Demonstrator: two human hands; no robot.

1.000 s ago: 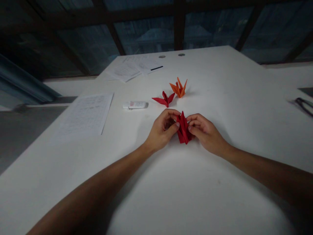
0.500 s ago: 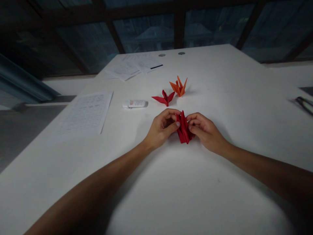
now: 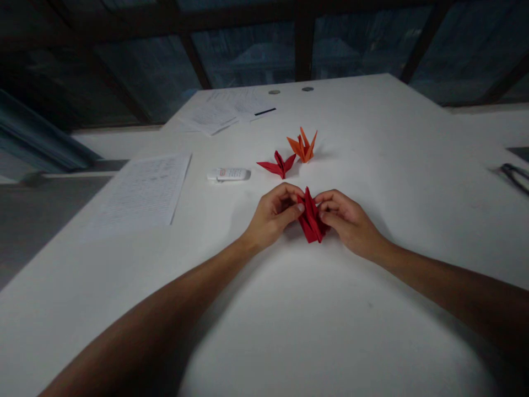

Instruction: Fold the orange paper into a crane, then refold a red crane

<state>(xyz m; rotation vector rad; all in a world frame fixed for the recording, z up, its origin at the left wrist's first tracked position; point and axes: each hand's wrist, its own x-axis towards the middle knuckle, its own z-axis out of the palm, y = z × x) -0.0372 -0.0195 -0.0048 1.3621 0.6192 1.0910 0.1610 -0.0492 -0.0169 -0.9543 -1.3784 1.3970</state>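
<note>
Between my two hands is a folded red paper piece (image 3: 311,220), its point facing away from me and its layers partly spread. My left hand (image 3: 275,214) pinches its left side, thumb in front and fingers behind. On the other side, my right hand (image 3: 346,219) is closed on the right edge, with the fingertips partly hidden by the paper. Just beyond them, a red paper crane (image 3: 279,165) rests on the table. An orange paper crane (image 3: 304,148) stands behind it, a little to the right.
A white bottle or tube with print (image 3: 228,175) lies left of the cranes. Written sheets (image 3: 144,190) are at the left, and more papers (image 3: 223,113) lie far back. Black-handled scissors or pliers, partly cut off (image 3: 514,175), sit at the right edge of the white table (image 3: 314,320).
The folded red paper has tilted slightly, its near end shifting a little to the right. Both hands keep their grip in nearly the same place.
</note>
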